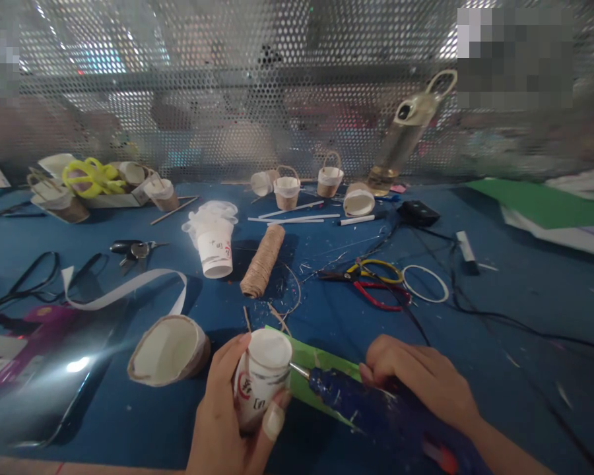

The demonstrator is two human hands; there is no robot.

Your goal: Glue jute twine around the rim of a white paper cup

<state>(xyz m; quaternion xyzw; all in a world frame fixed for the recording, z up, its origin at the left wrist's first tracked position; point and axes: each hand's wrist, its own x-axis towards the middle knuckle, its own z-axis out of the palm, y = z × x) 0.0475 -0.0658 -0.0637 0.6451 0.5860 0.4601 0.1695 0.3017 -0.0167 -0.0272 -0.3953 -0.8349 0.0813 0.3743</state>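
– Hands first: what does each one hold?
– The left hand (225, 422) is wrapped round a white paper cup with red and black print (260, 382), with the thumb across the front and the fingers up the far side. The right hand (418, 379) is closed over the body of a dark blue glue gun (361, 402).
– Where is that cup?
– Low in the middle of the view, over the near part of the blue table (499, 310), with its flat white end up. The gun's metal nozzle meets the cup's side just under the upper rim. A green paper sheet (321, 361) lies beneath the nozzle.
– And around them?
– A twine-wrapped cup lying on its side (171, 349) is just left of the left hand. Beyond the hands lies a spool of brown jute twine (264, 262), with an upturned white cup (215, 251) beside it. To the right, red and yellow handled tools (376, 284) lie next to a thin white ring (426, 284).
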